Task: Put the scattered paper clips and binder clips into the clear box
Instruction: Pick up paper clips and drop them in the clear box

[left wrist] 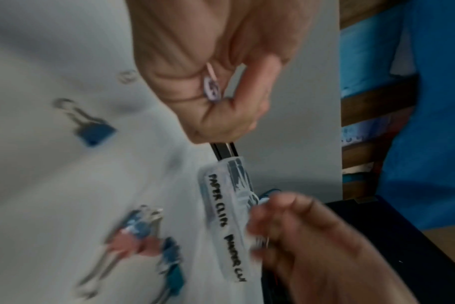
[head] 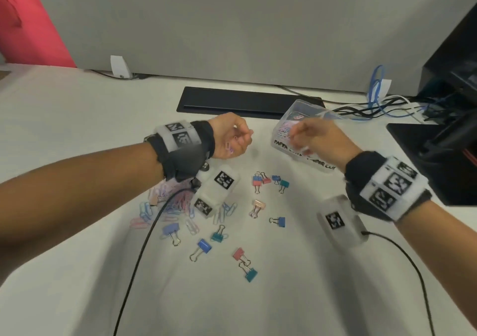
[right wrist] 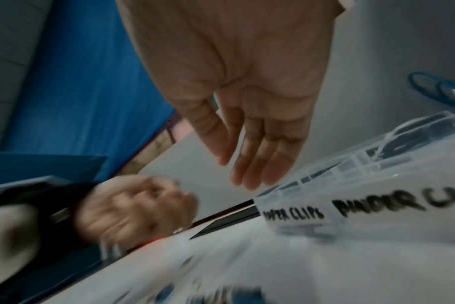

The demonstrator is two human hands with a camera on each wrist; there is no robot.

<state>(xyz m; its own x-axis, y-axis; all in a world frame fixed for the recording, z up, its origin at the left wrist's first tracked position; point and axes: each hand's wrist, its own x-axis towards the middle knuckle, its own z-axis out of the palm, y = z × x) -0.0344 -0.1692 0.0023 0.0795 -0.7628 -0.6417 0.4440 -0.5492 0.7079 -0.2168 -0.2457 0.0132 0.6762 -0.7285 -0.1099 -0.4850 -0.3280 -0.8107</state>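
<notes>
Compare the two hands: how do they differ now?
The left hand is curled and holds a few paper clips; the right hand has straight fingers and holds nothing visible. The left hand hangs beside the clear box, while the right hand is at its front wall. Both are raised above the desk and wear black wrist straps.

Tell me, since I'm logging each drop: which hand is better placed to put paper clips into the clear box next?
Probably the left hand: it grips paper clips in curled fingers, close beside the clear box. The right hand is at the box with fingers straight, apparently holding nothing.
</notes>
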